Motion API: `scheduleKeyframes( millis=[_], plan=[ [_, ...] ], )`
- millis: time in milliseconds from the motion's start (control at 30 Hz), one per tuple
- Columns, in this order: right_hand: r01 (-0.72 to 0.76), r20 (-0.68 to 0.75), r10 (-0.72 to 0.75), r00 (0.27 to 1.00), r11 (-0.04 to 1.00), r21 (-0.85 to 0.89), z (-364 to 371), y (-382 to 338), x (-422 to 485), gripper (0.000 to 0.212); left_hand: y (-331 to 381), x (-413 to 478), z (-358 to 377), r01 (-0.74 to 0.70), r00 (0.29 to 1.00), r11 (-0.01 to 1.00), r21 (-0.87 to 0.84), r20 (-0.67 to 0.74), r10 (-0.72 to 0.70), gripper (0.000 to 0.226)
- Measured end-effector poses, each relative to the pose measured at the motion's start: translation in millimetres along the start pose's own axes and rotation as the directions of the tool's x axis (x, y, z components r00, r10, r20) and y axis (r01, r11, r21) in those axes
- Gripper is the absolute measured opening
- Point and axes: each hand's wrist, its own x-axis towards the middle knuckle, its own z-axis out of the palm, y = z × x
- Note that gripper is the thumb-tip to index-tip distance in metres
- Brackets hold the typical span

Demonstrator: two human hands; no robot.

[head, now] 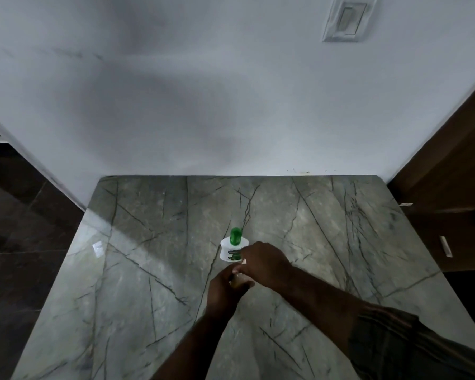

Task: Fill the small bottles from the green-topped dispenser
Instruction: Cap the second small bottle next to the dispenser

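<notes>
A white dispenser (230,250) with a green pump top stands upright near the middle of the grey marble table (148,270). Just in front of it, my left hand (224,290) is closed around a small pale bottle (240,281), of which only the top part shows between my fingers. My right hand (263,263) reaches in from the right and pinches at the bottle's top; its knuckles cover the dispenser's lower right side. Whether the bottle has a cap on cannot be made out.
The table butts against a white wall (231,105) at the back. A dark wooden cabinet (450,201) stands to the right, dark floor tiles lie to the left. A wall switch plate (347,19) sits high on the right.
</notes>
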Motion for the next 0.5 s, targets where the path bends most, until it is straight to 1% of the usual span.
scheduleKeyframes(
  millis=[33, 100, 167, 233, 267, 333, 367, 433, 500],
  plan=[
    [-0.003, -0.005, 0.003, 1.000, 1.000, 0.022, -0.6, -0.2, -0.8, 0.048, 1.0, 0.0, 0.1, 0.003, 1.000, 1.000, -0.007, 0.003, -0.003, 0.034],
    [0.062, -0.004, -0.062, 0.998, 0.996, 0.070, -2.0, 1.1, -3.3, 0.049, 2.1, 1.3, 0.1, -0.014, 1.000, 1.000, -0.015, 0.002, 0.014, 0.034],
    [0.119, 0.011, -0.120, 0.993, 0.990, 0.078, -1.7, 2.7, -4.2, 0.037, 3.7, 3.1, -0.3, -0.017, 1.000, 1.000, 0.016, -0.008, 0.017, 0.040],
    [0.085, 0.006, -0.086, 0.996, 0.995, 0.049, -0.6, 3.6, -0.8, 0.029, 4.0, 5.4, 0.3, -0.023, 1.000, 0.999, 0.037, -0.011, 0.023, 0.044],
    [0.046, -0.004, -0.045, 0.999, 0.998, 0.033, 0.4, 3.8, 1.9, 0.032, 3.4, 5.8, 0.7, -0.023, 1.000, 0.999, 0.045, -0.006, 0.023, 0.044],
    [-0.024, -0.018, 0.024, 1.000, 1.000, 0.016, 1.2, 5.0, 4.8, 0.044, 1.6, 7.1, 1.7, -0.008, 1.000, 0.999, 0.047, 0.005, 0.008, 0.039],
    [-0.027, -0.023, 0.028, 0.999, 0.999, 0.020, 1.0, 5.6, 4.1, 0.048, 0.5, 7.6, 2.3, -0.003, 1.000, 0.999, 0.040, 0.009, 0.003, 0.037],
    [0.038, -0.012, -0.037, 0.999, 0.998, 0.044, 0.5, 7.6, 0.9, 0.046, -0.8, 8.8, 3.5, -0.008, 1.000, 0.999, 0.033, 0.005, 0.008, 0.041],
    [0.106, 0.011, -0.107, 0.994, 0.992, 0.062, 0.7, 9.3, -2.1, 0.035, 2.8, 8.9, 3.1, -0.008, 1.000, 0.999, 0.045, 0.004, 0.008, 0.047]
  ],
)
